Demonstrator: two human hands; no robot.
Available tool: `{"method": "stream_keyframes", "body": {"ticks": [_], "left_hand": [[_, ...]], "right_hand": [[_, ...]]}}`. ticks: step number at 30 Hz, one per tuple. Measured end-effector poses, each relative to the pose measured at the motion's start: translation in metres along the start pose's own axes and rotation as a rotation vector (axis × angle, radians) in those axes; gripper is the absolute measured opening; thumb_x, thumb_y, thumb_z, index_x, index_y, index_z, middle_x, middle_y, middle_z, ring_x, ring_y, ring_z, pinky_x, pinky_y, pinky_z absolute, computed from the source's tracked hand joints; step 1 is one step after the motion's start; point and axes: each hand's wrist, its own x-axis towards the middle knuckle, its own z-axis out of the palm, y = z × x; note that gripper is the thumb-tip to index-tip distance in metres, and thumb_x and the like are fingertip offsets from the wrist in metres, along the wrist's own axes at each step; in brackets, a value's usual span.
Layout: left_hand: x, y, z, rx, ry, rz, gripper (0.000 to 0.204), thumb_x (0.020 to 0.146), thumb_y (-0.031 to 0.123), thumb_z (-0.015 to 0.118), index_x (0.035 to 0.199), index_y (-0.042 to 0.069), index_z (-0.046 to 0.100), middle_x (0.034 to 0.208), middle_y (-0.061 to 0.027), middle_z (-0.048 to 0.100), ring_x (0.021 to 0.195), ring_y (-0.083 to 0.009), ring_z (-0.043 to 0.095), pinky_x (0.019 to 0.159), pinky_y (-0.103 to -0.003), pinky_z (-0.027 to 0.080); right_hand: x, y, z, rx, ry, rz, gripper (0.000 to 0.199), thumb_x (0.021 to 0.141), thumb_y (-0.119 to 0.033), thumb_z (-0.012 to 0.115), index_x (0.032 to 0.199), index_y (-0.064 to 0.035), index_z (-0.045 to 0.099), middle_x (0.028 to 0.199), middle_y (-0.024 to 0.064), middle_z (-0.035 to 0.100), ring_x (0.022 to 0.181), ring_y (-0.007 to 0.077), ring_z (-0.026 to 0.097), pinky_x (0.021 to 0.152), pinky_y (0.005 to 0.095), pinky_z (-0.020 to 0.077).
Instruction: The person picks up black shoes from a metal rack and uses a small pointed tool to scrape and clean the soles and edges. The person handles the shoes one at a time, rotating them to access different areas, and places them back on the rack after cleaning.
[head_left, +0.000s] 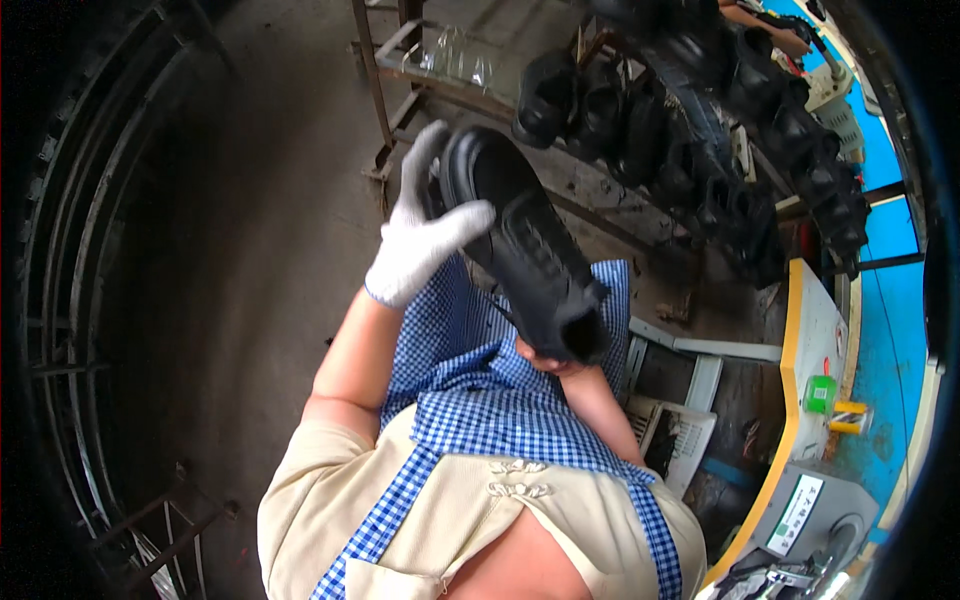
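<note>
A black shoe (525, 245) is held up over my lap, toe pointing away from me and heel toward my body. My left hand (420, 225), in a white knitted glove, grips the shoe near its toe, thumb across the upper. My right hand (548, 360) is bare and mostly hidden under the heel, holding the shoe from below. A blue and white checked apron (480, 400) covers my lap beneath the shoe.
A metal rack (400, 70) at the top carries a row of black shoes (690, 150) running to the right. A yellow-edged machine (810, 370) with a green button stands at the right, white trays (680, 420) beside my knee. Curved metal bars (70, 300) line the left, above dark concrete floor (250, 250).
</note>
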Motion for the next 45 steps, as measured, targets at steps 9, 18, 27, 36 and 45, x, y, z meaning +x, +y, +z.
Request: {"method": "stream_keyframes", "body": {"ticks": [9, 18, 27, 36, 45], "left_hand": [[0.027, -0.042, -0.013, -0.091, 0.065, -0.2, 0.073, 0.084, 0.029, 0.077, 0.146, 0.015, 0.042, 0.133, -0.0128, 0.054, 0.125, -0.0248, 0.051, 0.104, -0.037, 0.044], [-0.027, -0.076, 0.005, 0.164, 0.015, -0.32, 0.079, 0.088, 0.03, 0.072, 0.151, 0.007, 0.033, 0.144, -0.0145, 0.049, 0.133, -0.0256, 0.045, 0.111, -0.035, 0.037], [0.055, -0.133, -0.045, 0.192, 0.228, -0.315, 0.062, 0.078, 0.015, 0.066, 0.138, 0.005, 0.054, 0.118, -0.009, 0.067, 0.098, -0.019, 0.065, 0.087, -0.03, 0.052], [0.226, -0.113, -0.021, 0.631, 0.107, -0.014, 0.056, 0.078, 0.022, 0.058, 0.133, 0.013, 0.059, 0.118, -0.0174, 0.069, 0.111, -0.0311, 0.065, 0.097, -0.035, 0.047], [0.26, -0.119, -0.045, 0.424, -0.087, -0.177, 0.058, 0.092, 0.041, 0.065, 0.138, 0.008, 0.055, 0.13, -0.0099, 0.064, 0.118, -0.021, 0.06, 0.1, -0.033, 0.046]], "right_hand": [[-0.011, 0.025, -0.007, -0.028, 0.215, -0.035, 0.058, 0.095, -0.045, 0.06, 0.124, 0.0039, 0.051, 0.1, 0.0236, 0.058, 0.047, 0.0092, 0.047, 0.038, 0.0166, 0.0358], [0.041, -0.011, -0.038, -1.007, 0.812, -0.272, 0.053, 0.095, -0.061, 0.05, 0.11, -0.0107, 0.06, 0.081, -0.0026, 0.058, 0.06, 0.0059, 0.047, 0.052, 0.0217, 0.0352], [0.047, -0.042, -0.012, -1.433, 0.589, -0.066, 0.061, 0.097, -0.033, 0.065, 0.139, 0.004, 0.044, 0.092, 0.007, 0.068, 0.088, 0.0159, 0.065, 0.081, 0.0307, 0.0506], [-0.015, -0.057, -0.034, -1.122, 0.825, -0.073, 0.048, 0.1, -0.023, 0.061, 0.139, 0.0001, 0.045, 0.079, 0.0057, 0.068, 0.045, 0.0001, 0.039, 0.038, 0.0175, 0.0233], [-0.014, -0.066, -0.034, -1.067, 0.758, -0.063, 0.038, 0.1, -0.024, 0.059, 0.132, -0.0052, 0.054, 0.076, 0.0038, 0.065, 0.043, -0.0008, 0.034, 0.038, 0.0158, 0.0238]]}}
